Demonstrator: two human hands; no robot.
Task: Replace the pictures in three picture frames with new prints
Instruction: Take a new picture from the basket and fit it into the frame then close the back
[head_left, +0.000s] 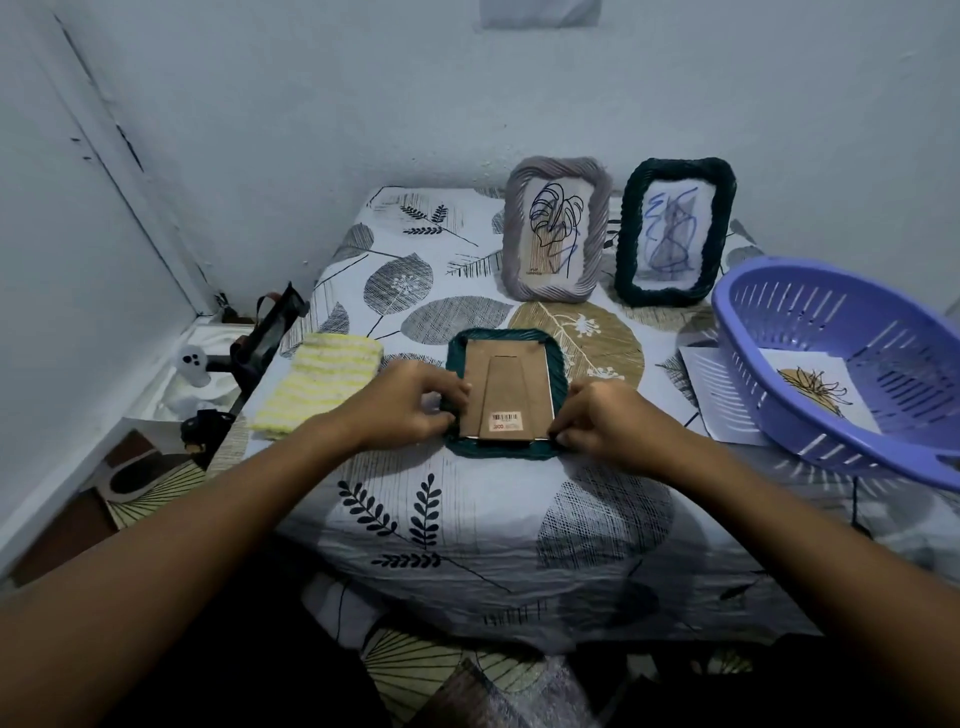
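Head view: both hands (410, 402) (605, 423) grip face-down woven teal frame's (558, 364) cardboard backing (511, 384).

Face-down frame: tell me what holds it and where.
Both hands grip the face-down frame on the table: left hand at its left edge, right hand at its lower right corner.

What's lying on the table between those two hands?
In the head view, a dark green frame lies face down between the left hand and right hand, its brown cardboard backing facing up. Both hands touch its edges.
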